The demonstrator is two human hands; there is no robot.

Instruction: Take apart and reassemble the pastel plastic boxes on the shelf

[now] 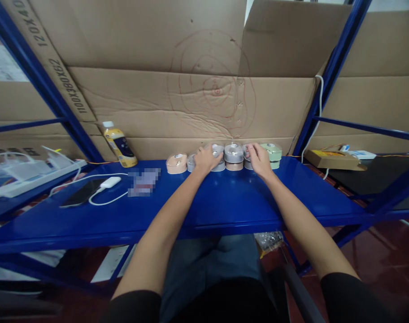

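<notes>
Small rounded grey containers (218, 167) with clear lids are being touched from above, in a row just under the hands. Nearest, the bare left forearm (167, 215) and right forearm (298, 211) are being extended forward, converging over the blue metal tabletop (238, 197). Farther on, the left hand (205, 159) is being held palm down, loosely open, its fingers spread across the lids. The right hand (259, 159) is being held with fingers bent beside another grey stack; whether it is closed on anything cannot be told. Between the hands, a grey-over-pinkish stack (233, 154) is being flanked closely, apparently so the row is being steadied from both sides. Outside the left grip, a single peach container (176, 164) is being left uncovered; outside the right, a pale green stack (273, 152). Behind both, brown cardboard (124, 89) is being used as a backing.
</notes>
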